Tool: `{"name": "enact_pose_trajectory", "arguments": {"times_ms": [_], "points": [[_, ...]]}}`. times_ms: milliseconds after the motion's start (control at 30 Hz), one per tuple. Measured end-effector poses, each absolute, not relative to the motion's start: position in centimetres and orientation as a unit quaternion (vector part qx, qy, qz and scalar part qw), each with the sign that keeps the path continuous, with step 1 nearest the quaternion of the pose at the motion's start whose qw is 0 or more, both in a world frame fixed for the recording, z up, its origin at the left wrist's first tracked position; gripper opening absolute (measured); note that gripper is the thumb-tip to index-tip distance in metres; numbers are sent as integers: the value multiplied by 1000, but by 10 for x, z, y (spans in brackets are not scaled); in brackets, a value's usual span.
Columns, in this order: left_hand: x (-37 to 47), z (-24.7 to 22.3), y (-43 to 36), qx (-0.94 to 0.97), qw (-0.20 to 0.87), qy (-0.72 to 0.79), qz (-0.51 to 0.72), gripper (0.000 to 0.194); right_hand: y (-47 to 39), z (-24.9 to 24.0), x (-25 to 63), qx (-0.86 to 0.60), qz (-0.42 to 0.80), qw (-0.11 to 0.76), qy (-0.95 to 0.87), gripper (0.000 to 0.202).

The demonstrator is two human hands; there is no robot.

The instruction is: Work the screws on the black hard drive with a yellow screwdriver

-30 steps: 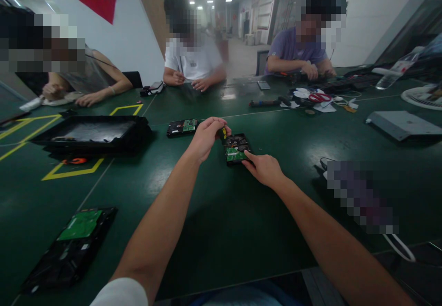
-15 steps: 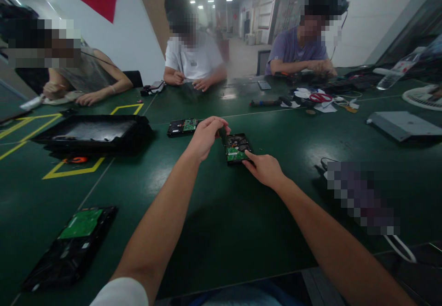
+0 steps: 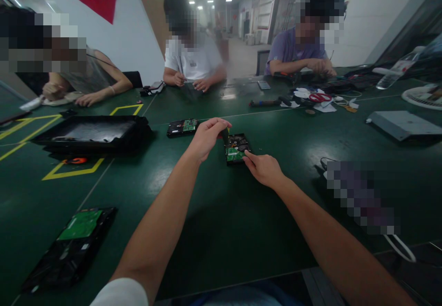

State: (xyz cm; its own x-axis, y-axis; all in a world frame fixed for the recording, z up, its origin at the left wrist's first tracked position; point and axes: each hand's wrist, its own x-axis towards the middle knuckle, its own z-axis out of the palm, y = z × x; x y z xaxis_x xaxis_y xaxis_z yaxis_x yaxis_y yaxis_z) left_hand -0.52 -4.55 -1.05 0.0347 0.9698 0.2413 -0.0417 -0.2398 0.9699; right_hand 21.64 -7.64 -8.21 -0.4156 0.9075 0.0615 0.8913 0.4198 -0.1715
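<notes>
A hard drive [image 3: 235, 153] with a green circuit board lies on the table in front of me. My left hand [image 3: 207, 138] is closed round the handle of a screwdriver [image 3: 225, 135], held steeply at the drive's far left side. Its tip is too small to make out. At the drive's near right edge, my right hand [image 3: 264, 167] grips the casing between thumb and fingers. Just beyond my left hand lies a second hard drive [image 3: 182, 127], and a third, larger-looking hard drive [image 3: 71, 247] lies at the near left.
A black tray [image 3: 93, 133] stands on the left by yellow tape marks. Three people sit across the green table [image 3: 221, 232]. To the right are a blurred-out pouch-like item [image 3: 361, 197], a grey metal box [image 3: 404, 124] and a plastic bottle [image 3: 397, 71].
My left hand has shifted slightly to the right with its fingers turned a little on the screwdriver. My right hand and the hard drive have stayed nearly still.
</notes>
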Motion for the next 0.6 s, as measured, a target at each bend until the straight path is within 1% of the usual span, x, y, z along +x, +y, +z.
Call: {"name": "enact_pose_trajectory", "arguments": {"times_ms": [400,600], "points": [[-7,-11,-44,552,448,422,563,18,-74,-87,218,-528,38,63,-846,60],[-6,-11,-45,543,456,420,567,15,-75,-84,218,-532,66,63,-842,61]]}}
